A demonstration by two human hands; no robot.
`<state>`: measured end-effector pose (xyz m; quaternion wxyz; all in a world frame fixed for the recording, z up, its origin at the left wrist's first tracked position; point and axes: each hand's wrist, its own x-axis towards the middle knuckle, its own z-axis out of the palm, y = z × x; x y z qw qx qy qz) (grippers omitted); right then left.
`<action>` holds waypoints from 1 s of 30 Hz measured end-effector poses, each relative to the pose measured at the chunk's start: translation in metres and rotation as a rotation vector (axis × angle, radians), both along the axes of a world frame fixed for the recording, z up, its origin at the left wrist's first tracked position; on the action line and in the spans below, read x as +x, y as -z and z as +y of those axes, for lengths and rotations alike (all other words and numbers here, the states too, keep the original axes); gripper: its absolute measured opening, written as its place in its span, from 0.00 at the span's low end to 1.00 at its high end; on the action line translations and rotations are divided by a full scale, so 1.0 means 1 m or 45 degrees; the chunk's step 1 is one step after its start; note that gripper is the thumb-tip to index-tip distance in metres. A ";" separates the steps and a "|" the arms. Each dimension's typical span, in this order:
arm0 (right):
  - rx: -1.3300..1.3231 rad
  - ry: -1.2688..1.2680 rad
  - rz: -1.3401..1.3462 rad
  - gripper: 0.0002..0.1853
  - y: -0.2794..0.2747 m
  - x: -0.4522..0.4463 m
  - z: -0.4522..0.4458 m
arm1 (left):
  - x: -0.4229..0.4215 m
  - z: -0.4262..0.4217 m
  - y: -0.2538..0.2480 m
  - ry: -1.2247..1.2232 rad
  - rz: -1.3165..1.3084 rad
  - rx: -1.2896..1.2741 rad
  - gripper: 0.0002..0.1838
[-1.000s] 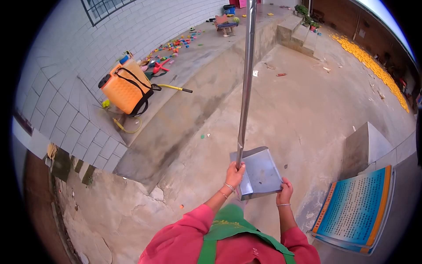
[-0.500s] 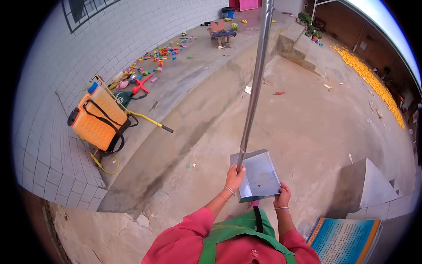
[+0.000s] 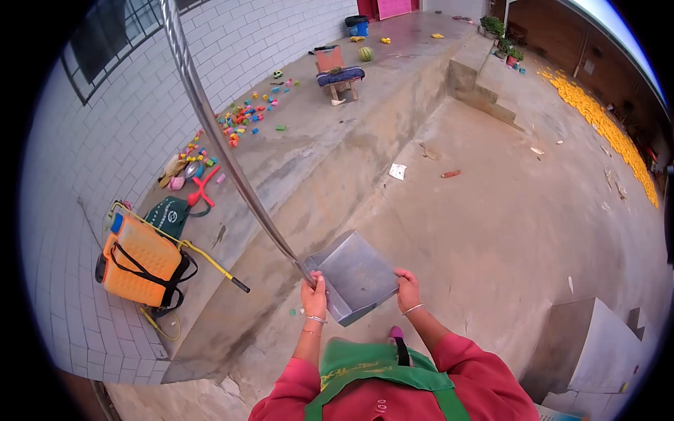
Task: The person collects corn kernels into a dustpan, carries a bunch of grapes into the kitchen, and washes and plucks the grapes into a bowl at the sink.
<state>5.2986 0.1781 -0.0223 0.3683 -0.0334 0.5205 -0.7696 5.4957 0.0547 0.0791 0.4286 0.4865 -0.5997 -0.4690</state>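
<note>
A metal dustpan (image 3: 364, 274) is held in front of my green apron, above the concrete floor. Its long shiny handle (image 3: 228, 151) leans up and away to the left. My left hand (image 3: 315, 297) is closed around the bottom of that handle, where it meets the pan. At the pan's right edge, my right hand (image 3: 407, 289) pinches the rim between thumb and fingers. The pan's inside faces up, with a few small dark specks on it.
An orange backpack sprayer (image 3: 144, 263) stands on the raised concrete ledge at left, near scattered toy blocks (image 3: 242, 119). Behind them is a small chair (image 3: 338, 74). Concrete steps (image 3: 484, 95) rise at the back; a concrete block (image 3: 590, 344) stands at right. Yellow corn cobs (image 3: 604, 126) lie far right.
The dustpan has shifted left in view, and its handle has swung from nearly upright to leaning left. Both hands keep their hold. My view has also shifted.
</note>
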 end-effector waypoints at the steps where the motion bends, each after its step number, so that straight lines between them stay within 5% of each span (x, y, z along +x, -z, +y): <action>1: 0.004 -0.017 -0.004 0.13 -0.002 -0.006 -0.020 | -0.004 -0.012 0.000 -0.017 -0.004 0.004 0.07; 14: 0.070 -0.258 0.129 0.12 0.004 -0.017 -0.300 | 0.000 -0.276 0.050 -0.336 0.268 0.106 0.07; 25: 0.156 -0.722 0.066 0.11 0.006 0.077 -0.576 | 0.112 -0.514 0.039 -0.560 -0.014 -0.179 0.09; 30: 0.381 -0.864 0.558 0.11 0.017 0.115 -0.642 | 0.147 -0.564 0.053 -0.550 0.024 -0.214 0.08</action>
